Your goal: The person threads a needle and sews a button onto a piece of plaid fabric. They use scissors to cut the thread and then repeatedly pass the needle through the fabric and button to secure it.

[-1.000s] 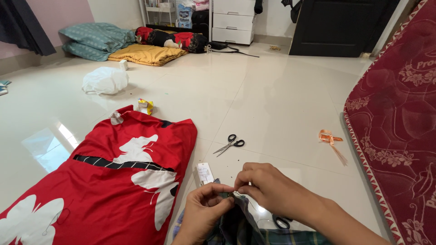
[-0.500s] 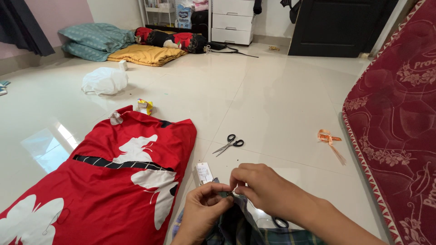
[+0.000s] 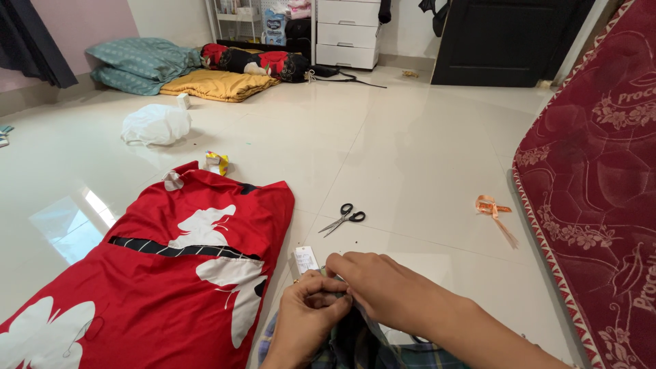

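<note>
At the bottom of the head view my left hand (image 3: 307,316) pinches a fold of dark plaid cloth (image 3: 355,345). My right hand (image 3: 372,285) lies over it, fingers closed on the same fold, touching the left hand. A thin thread or needle may be between the fingers, but I cannot tell. A small white card (image 3: 306,260) lies on the floor just beyond the hands. Black-handled scissors (image 3: 345,219) lie further out on the tiles.
A red cloth with white butterfly shapes (image 3: 164,273) spreads on the left. A dark red patterned mattress (image 3: 601,191) stands along the right. An orange ribbon (image 3: 493,208), a white bag (image 3: 156,124), a small yellow packet (image 3: 219,162), pillows and drawers sit farther off.
My right hand has slid left and forward over the left hand, covering the spot where the fingertips were pinching. The second scissors handle near my right wrist is now hidden.
</note>
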